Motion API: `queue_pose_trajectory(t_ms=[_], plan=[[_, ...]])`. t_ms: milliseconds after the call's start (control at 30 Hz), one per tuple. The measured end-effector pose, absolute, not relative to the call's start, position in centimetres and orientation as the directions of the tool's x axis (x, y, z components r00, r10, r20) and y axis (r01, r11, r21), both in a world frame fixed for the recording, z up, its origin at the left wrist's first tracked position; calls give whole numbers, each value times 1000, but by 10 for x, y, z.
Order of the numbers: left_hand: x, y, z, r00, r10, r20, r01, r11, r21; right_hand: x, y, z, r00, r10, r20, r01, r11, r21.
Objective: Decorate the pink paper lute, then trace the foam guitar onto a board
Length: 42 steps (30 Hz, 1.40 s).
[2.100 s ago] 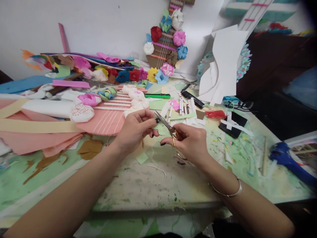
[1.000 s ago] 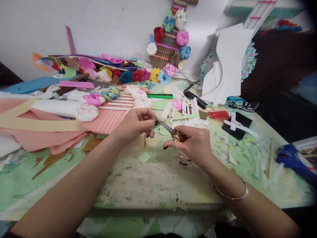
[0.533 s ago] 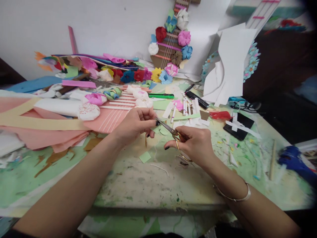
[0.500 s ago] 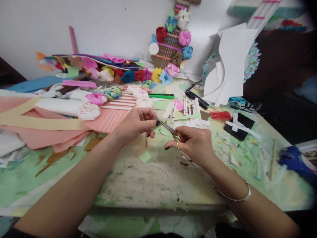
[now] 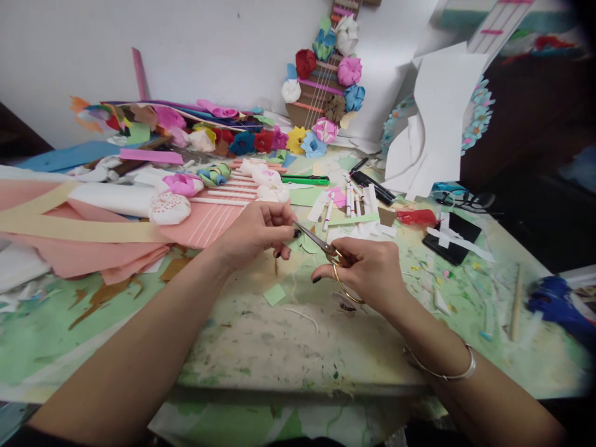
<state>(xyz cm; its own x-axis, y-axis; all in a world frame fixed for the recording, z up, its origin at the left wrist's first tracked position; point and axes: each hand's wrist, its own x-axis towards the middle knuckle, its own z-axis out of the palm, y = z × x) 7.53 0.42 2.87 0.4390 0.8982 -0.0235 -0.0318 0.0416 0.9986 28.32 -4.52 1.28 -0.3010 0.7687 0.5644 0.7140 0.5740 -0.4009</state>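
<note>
My right hand (image 5: 370,273) grips a pair of scissors (image 5: 321,242) with gold-coloured handles, its fingers in the loops. The blades point up and left, and their tips reach the fingertips of my left hand (image 5: 263,233). My left hand is closed in a pinch; what it holds is too small and hidden to make out. Pale green paper pieces (image 5: 308,243) show just behind the blades. Below the hands, a green paper square (image 5: 274,294) and a thin white strip (image 5: 302,318) lie on the paint-stained table (image 5: 261,354).
Left stands a pink paper guitar (image 5: 200,226) with white flowers. Behind are a flowered brown guitar (image 5: 316,93) and white cut-outs (image 5: 437,118). White rolled paper sticks (image 5: 351,202), a green cutter (image 5: 305,180), a black phone (image 5: 451,239) and a blue glue gun (image 5: 556,304) lie around.
The view has shifted very slightly, so the background sits a little further right. Both hands and the scissors keep nearly the same pose.
</note>
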Motion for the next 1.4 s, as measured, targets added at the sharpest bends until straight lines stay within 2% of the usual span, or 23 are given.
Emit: queue_pose_trajectory(t_ms=[300,500,633,733,933,1033,1200,1400], plan=[[75,4,27,466,885,-23,-49,52,997,282,-46,18,-153,822,549,651,502,-569],[76,3,27,461,887,-11,-72,50,996,282,-45,15,-151,862,483,643,457,-614],[78,1,27,456,889,36,-115,19,993,283,-43,13,-119,866,486,638,442,-631],[79,0,28,440,897,39,-52,-18,999,283,-42,13,-113,857,503,612,459,-644],[82,-2,29,487,873,-23,142,-53,988,284,-38,11,-213,837,503,618,514,-594],[82,-1,28,492,870,17,128,-92,987,285,-36,9,-255,830,496,644,528,-553],[82,0,26,400,916,12,92,-53,994,286,-35,5,-304,833,463,681,530,-506],[81,2,25,334,941,54,25,-66,998,284,-36,3,-279,834,477,685,520,-510]])
